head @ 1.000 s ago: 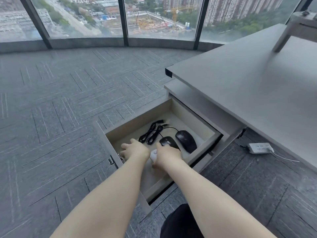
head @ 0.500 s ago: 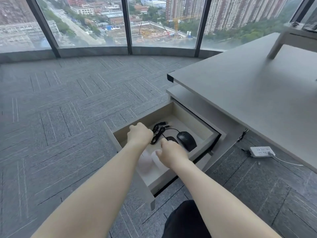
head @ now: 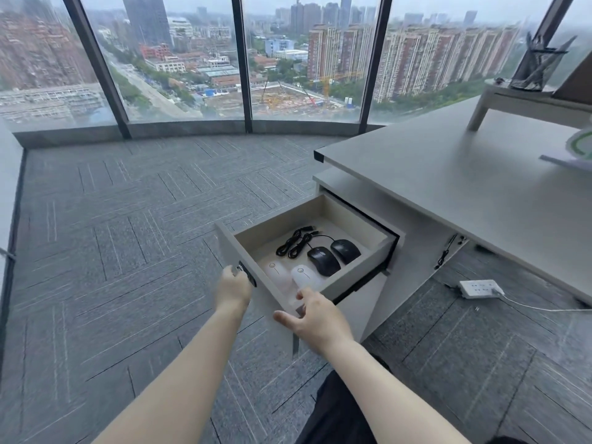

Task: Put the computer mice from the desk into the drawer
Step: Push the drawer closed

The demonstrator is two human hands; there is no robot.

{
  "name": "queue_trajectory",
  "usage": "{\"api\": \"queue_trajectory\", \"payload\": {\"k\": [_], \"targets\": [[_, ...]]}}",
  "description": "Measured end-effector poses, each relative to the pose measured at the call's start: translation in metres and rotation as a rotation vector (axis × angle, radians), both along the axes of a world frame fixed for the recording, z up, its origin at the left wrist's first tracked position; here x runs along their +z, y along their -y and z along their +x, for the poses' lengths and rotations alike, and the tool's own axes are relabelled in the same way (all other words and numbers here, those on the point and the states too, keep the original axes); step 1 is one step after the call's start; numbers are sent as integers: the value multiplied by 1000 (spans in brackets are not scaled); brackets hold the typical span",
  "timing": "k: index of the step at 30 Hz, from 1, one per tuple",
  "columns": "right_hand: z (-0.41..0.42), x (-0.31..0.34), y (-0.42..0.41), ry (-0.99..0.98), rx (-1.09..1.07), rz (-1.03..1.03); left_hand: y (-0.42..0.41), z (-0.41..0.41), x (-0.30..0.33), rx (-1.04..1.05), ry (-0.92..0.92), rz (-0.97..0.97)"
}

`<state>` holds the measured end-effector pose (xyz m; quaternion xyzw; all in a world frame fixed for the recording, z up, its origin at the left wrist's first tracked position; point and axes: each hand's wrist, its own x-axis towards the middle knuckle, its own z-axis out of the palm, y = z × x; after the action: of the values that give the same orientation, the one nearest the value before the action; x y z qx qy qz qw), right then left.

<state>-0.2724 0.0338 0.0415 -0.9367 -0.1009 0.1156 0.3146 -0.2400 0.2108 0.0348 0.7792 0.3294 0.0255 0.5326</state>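
Observation:
The open drawer [head: 358,275] sticks out from the cabinet under the desk. Inside lie two black wired mice [head: 323,261] [head: 346,250] with their coiled cables [head: 294,243], and two white mice [head: 277,274] [head: 304,277] side by side nearer me. My left hand [head: 233,290] is outside the drawer front, fingers curled at the lock on the panel. My right hand [head: 315,322] has its fingers apart at the near corner of the drawer front, a fingertip just touching the rim, and holds nothing.
The grey desk [head: 448,187] rises to the right, carrying a riser [head: 512,102] with a mesh pen holder [head: 535,68] and a sheet with a green ring [head: 579,149]. A white power strip [head: 479,288] lies on the carpet under it. Floor-to-ceiling windows stand ahead.
Both hands came out of the drawer, leaving the white mice lying inside. The left hand moved to the lock on the front, the right to the near corner. My view tilted up.

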Motion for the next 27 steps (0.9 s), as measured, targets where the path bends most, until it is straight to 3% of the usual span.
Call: {"api": "queue_trajectory", "payload": {"k": [7,27], "targets": [[-6,-25,-3,16,-89,46,14,-9,-21,-117,33,-310],[75,-33,83,-6,-512,243,105,104,-32,-250,81,-508]]}}
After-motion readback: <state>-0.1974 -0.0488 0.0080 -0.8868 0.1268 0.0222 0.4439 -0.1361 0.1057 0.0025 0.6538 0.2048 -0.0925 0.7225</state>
